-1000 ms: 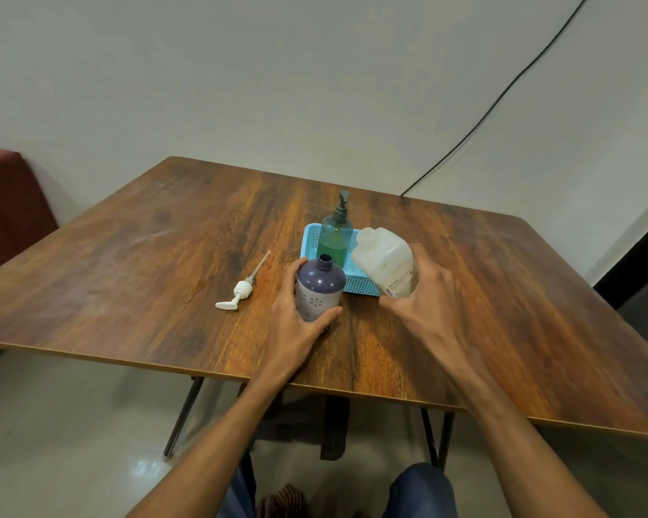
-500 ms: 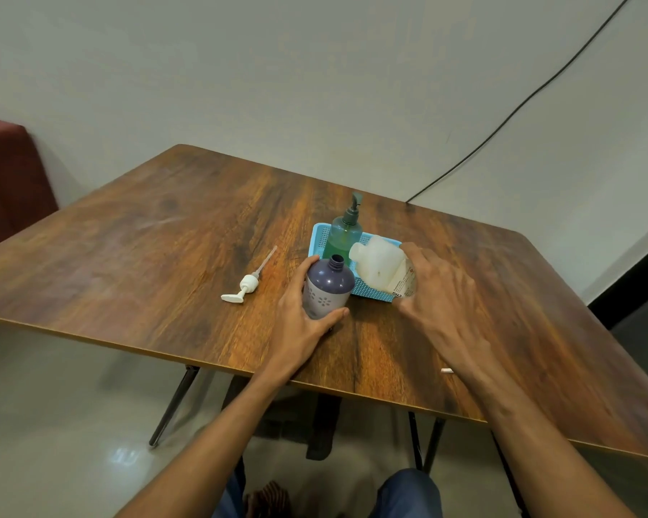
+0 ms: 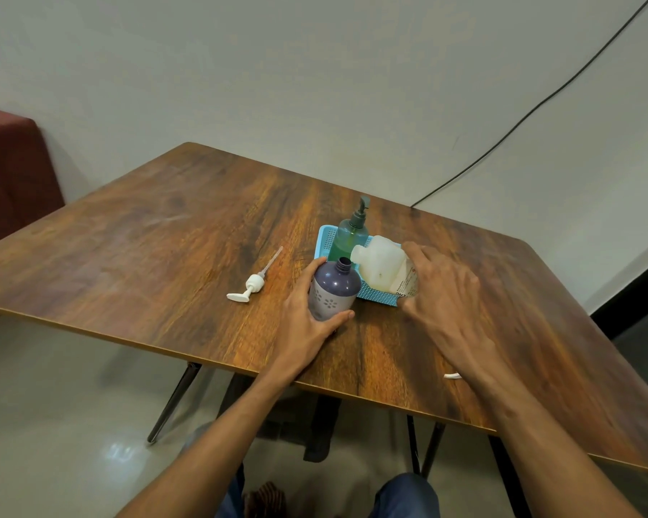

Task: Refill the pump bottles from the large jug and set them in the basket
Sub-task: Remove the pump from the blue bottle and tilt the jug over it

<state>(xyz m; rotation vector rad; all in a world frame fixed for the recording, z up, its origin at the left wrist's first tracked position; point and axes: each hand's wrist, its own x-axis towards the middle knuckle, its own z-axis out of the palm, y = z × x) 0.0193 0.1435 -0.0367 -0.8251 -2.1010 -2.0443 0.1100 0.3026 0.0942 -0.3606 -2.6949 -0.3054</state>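
Note:
My left hand grips an open purple bottle with white flower prints, standing upright on the wooden table. My right hand holds a white jug, tilted so that its spout points at the purple bottle's neck. Behind them a green pump bottle stands in a blue basket. The purple bottle's white pump head lies on the table to the left.
A small white cap-like piece lies near the table's front edge by my right wrist. A black cable runs down the wall behind. A dark red seat stands at the far left.
The jug has tipped further toward the purple bottle, its spout now close to the neck. My left hand keeps its hold on the bottle. The camera view has shifted slightly.

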